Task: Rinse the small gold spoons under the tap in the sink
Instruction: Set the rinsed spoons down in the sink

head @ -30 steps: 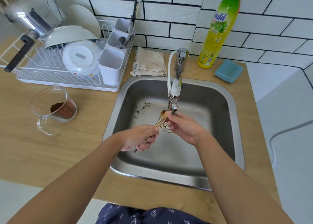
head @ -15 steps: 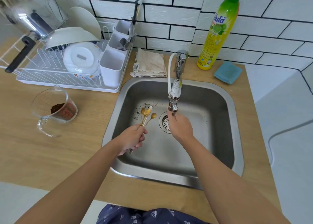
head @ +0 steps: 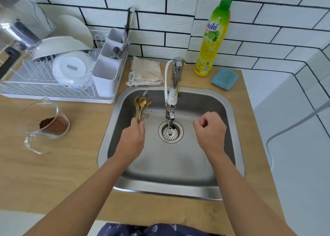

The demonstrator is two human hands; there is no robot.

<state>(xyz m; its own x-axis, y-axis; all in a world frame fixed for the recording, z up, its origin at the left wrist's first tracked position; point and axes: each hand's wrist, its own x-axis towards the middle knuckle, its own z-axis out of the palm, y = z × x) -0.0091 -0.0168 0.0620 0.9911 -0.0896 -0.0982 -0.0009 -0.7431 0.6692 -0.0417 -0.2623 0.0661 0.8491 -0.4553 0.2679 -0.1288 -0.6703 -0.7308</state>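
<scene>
The left hand [head: 133,139] grips a bunch of small gold spoons [head: 142,104] by the handle ends, fingers curled round them. Their long axis runs straight away from that hand toward the back wall of the sink [head: 230,110], bowls up and fanned at the far end. At least three bowls can be counted; a fourth may hide behind them, and the overlap makes this hard to settle.

The right hand [head: 210,130] holds nothing; its fingers are loosely curled and it hovers over the basin on the other side of the drain [head: 170,132].

The relation that matters is this: the tap [head: 171,103] runs a thin stream down onto the drain, and that stream falls to the right of the left hand, between the two hands. The spoon bowls sit off to the left of the stream and beyond the left hand, clear of the water. A judgement: the spoons are not being rinsed at this instant, and bringing them under the flow would call for swinging the bunch rightward, across its long axis. The left hand, already holding them, is the one placed to do it; the right hand is about as near the stream and free to rub the bowls.

One tap, one sink, one drain.
</scene>
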